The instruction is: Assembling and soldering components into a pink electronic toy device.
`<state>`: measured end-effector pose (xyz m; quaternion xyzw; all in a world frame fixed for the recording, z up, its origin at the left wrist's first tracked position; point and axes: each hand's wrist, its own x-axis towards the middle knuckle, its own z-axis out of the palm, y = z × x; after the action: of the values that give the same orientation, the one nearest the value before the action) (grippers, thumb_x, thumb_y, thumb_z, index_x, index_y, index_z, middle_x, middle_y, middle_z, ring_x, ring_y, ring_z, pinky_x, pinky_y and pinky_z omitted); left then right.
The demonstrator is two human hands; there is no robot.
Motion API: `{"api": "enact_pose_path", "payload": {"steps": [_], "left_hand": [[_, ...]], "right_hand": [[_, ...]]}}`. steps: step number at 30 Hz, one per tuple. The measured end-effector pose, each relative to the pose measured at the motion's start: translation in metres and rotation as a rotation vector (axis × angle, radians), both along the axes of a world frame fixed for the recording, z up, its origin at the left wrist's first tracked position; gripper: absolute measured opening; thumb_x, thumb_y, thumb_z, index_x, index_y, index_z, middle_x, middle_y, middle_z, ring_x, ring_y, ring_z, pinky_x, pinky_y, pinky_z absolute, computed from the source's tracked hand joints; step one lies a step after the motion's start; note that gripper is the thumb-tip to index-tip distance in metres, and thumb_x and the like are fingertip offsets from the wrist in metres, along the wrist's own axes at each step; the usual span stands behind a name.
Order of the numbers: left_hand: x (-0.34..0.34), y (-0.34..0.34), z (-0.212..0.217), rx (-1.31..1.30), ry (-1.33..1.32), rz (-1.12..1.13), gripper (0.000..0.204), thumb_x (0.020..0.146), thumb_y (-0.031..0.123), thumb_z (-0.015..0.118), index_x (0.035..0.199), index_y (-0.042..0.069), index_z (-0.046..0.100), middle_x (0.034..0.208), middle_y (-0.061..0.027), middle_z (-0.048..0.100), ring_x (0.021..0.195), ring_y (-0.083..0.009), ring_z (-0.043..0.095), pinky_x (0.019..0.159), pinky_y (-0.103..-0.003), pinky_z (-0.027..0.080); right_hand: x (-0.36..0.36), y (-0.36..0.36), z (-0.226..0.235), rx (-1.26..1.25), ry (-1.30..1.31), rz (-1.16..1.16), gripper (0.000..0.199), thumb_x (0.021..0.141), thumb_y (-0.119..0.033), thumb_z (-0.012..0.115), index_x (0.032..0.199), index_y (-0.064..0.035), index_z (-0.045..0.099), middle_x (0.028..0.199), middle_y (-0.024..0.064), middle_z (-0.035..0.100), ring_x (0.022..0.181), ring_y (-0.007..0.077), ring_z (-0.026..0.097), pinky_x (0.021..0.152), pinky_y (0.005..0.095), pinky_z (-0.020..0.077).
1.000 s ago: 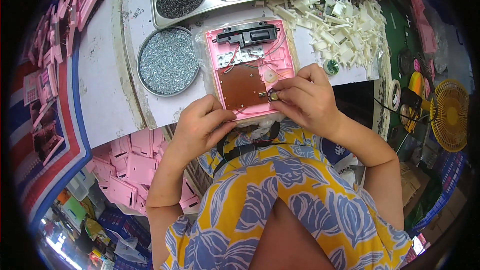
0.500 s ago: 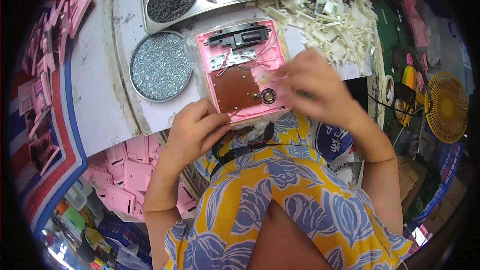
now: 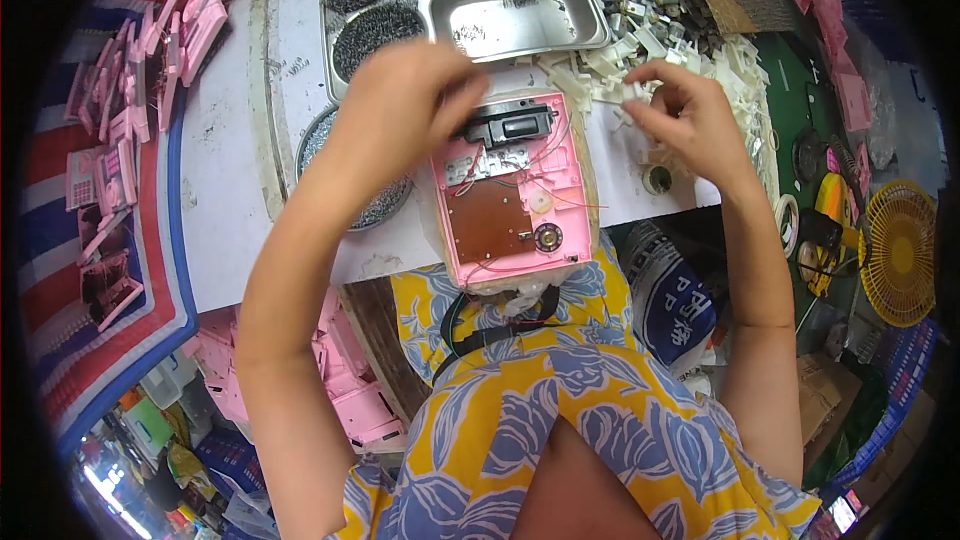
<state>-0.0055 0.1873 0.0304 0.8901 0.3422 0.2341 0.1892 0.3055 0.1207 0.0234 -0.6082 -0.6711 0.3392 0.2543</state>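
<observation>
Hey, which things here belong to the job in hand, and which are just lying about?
Likely part of the work:
pink casing, near the left hand
white plastic pieces, by the right hand
steel tray of small black parts
round dish of small metal parts

Apparently just lying about:
yellow fan
cardboard

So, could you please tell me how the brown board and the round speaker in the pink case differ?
The brown board is roughly rectangular, while the round speaker is circular. The board is much larger than the speaker. The board is mostly plain brown; the speaker has a dark rim and a pale golden centre. Both lie in the pink case.
</observation>
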Motion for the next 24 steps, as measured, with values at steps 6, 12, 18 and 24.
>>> {"api": "enact_pose_path", "payload": {"steps": [6,12,18,24], "left_hand": [[0.084,0.095,-0.049,0.140,0.514,0.222,0.018,0.087,0.020,0.068,0.095,0.005,0.071,0.095,-0.0151,0.071,0.090,-0.0363,0.068,0.080,-0.047,0.054],[0.067,0.088,-0.032,0.223,0.232,0.188,0.017,0.081,0.018,0.069,0.091,0.003,0.068,0.088,-0.0156,0.070,0.087,-0.0369,0.068,0.075,-0.048,0.054],[0.046,0.076,-0.023,0.064,-0.083,0.167,0.014,0.083,0.009,0.072,0.094,0.002,0.068,0.088,-0.0119,0.071,0.077,-0.0233,0.069,0.072,-0.032,0.054],[0.041,0.054,-0.013,-0.105,-0.298,0.166,0.014,0.091,0.007,0.070,0.102,0.000,0.070,0.088,-0.0059,0.072,0.079,-0.0101,0.066,0.073,-0.026,0.053]], "right_hand": [[0.011,0.024,0.003,-0.038,0.523,-0.184,0.024,0.093,-0.016,0.071,0.111,-0.0006,0.067,0.067,0.0035,0.069,0.055,0.0049,0.057,0.049,0.0186,0.0390],[0.027,0.020,-0.017,-0.149,1.179,-0.158,0.032,0.096,-0.019,0.064,0.124,-0.0064,0.056,0.089,0.0131,0.071,0.063,0.0125,0.063,0.048,0.0195,0.0462],[-0.014,0.043,-0.007,-0.144,0.804,-0.121,0.026,0.095,-0.018,0.069,0.117,-0.0064,0.062,0.093,0.0055,0.067,0.078,0.0113,0.064,0.056,0.0217,0.0512],[-0.065,0.091,0.000,-0.187,0.721,-0.079,0.029,0.094,-0.024,0.072,0.108,0.0003,0.068,0.092,0.0059,0.066,0.081,0.0135,0.068,0.068,0.0273,0.0596]]}}
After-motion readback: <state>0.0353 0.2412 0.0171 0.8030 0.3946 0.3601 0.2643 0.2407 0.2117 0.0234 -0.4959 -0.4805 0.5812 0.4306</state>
